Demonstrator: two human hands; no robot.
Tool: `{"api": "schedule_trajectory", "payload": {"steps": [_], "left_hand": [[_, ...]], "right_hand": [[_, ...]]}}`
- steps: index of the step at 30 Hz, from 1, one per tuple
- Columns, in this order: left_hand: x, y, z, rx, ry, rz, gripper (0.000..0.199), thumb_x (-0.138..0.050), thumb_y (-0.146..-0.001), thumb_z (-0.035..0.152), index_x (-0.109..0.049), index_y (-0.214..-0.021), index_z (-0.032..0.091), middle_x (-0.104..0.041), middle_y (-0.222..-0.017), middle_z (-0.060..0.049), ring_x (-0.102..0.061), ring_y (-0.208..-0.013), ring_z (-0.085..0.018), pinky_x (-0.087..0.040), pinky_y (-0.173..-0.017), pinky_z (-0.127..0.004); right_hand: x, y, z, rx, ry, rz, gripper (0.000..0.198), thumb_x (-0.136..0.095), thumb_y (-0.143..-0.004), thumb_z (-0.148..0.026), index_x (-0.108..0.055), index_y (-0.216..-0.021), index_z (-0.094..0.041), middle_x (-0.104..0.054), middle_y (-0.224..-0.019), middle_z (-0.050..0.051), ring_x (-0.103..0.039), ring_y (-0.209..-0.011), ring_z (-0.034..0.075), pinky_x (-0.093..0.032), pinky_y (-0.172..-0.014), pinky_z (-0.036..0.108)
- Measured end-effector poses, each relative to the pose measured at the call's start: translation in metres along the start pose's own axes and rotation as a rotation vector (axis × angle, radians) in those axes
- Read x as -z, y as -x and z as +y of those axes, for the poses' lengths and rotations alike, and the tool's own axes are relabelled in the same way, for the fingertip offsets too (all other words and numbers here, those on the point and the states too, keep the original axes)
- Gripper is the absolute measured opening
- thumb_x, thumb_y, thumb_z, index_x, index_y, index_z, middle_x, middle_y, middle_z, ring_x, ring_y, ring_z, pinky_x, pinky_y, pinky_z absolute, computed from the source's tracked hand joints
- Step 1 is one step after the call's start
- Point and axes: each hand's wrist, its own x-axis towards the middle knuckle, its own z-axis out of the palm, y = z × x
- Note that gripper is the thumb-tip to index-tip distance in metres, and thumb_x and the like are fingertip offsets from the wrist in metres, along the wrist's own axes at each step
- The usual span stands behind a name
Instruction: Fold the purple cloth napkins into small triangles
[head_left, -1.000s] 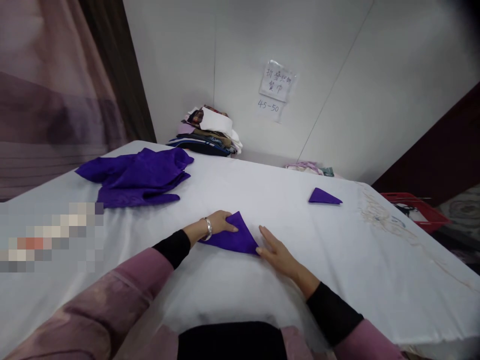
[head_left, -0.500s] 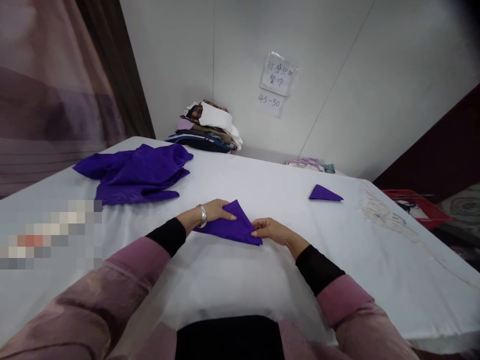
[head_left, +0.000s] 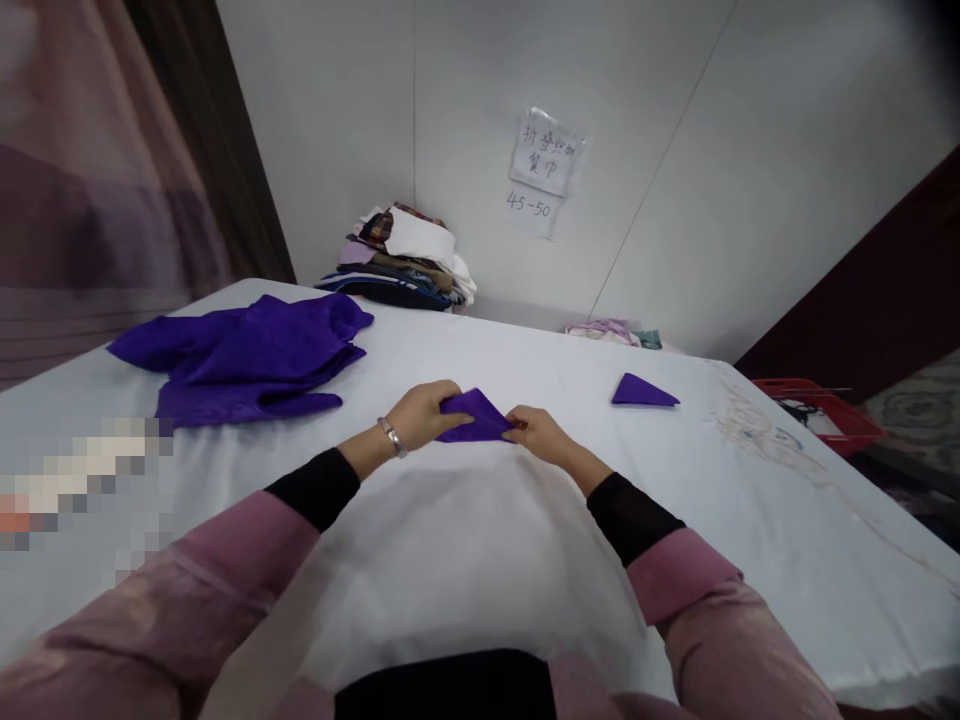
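Between my hands, near the middle of the white-covered table, is a purple cloth napkin folded into a small triangle. My left hand, with a silver bracelet at the wrist, grips its left end, thumb on top and fingers behind. The right corner is pinched between thumb and fingers of my right hand. Off to the right lies another folded purple napkin, also a triangle. A loose heap of purple cloth spreads over the table's left part.
Against the wall stands a stack of folded clothes. Handwritten paper signs hang above it to the right. More cloth lies at the back edge. Beyond the right edge is a red basket; a curtain hangs at left.
The napkin has become narrower, its left part now folded in under my left hand. Both hands have moved slightly away from my body. The view has shifted a little.
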Motion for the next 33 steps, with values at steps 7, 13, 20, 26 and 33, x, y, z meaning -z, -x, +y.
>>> {"api": "schedule_trajectory", "payload": {"steps": [7, 13, 20, 26, 33], "left_hand": [[-0.051, 0.032, 0.002, -0.562, -0.483, -0.050, 0.022, -0.039, -0.089, 0.014, -0.056, -0.076, 0.019, -0.060, -0.083, -0.005, -0.055, -0.090, -0.019, -0.041, -0.082, -0.036], [-0.094, 0.061, -0.005, -0.552, -0.345, -0.117, 0.018, -0.042, -0.085, 0.009, -0.056, -0.082, 0.020, -0.057, -0.117, -0.006, -0.040, -0.123, -0.020, -0.031, -0.102, -0.041], [-0.083, 0.068, 0.010, -0.413, -0.178, -0.289, 0.044, -0.062, -0.069, 0.057, -0.056, -0.089, 0.018, -0.054, -0.125, -0.013, -0.040, -0.124, -0.030, -0.028, -0.103, -0.047], [-0.094, 0.056, 0.010, -0.314, -0.264, -0.249, 0.057, -0.042, -0.083, 0.057, -0.047, -0.123, 0.017, -0.036, -0.142, -0.014, -0.025, -0.133, -0.028, -0.017, -0.108, -0.047], [-0.115, 0.057, -0.005, -0.264, -0.402, -0.301, 0.075, -0.030, -0.083, 0.065, -0.031, -0.138, 0.013, -0.024, -0.147, -0.013, -0.018, -0.136, -0.028, -0.013, -0.109, -0.044]], "right_hand": [[-0.013, 0.006, 0.028, 0.361, 0.744, 0.152, 0.024, -0.038, -0.090, -0.016, -0.061, -0.096, -0.017, -0.059, -0.099, 0.010, -0.048, -0.093, 0.021, -0.035, -0.082, 0.037], [-0.025, 0.035, 0.051, 0.380, 0.681, 0.060, 0.026, -0.038, -0.091, -0.017, -0.062, -0.102, -0.016, -0.059, -0.100, 0.010, -0.048, -0.092, 0.020, -0.039, -0.082, 0.034], [-0.022, 0.048, 0.054, 0.321, 0.582, 0.039, 0.031, -0.036, -0.094, -0.025, -0.060, -0.112, -0.019, -0.060, -0.104, 0.009, -0.051, -0.096, 0.020, -0.042, -0.084, 0.034], [-0.021, 0.050, 0.051, 0.304, 0.598, 0.026, 0.032, -0.036, -0.093, -0.025, -0.058, -0.115, -0.017, -0.060, -0.108, 0.010, -0.050, -0.100, 0.021, -0.042, -0.087, 0.035], [-0.028, 0.070, 0.046, 0.183, 0.441, 0.324, 0.036, -0.036, -0.091, -0.022, -0.051, -0.124, -0.017, -0.055, -0.122, 0.013, -0.047, -0.115, 0.022, -0.039, -0.096, 0.042]]}}
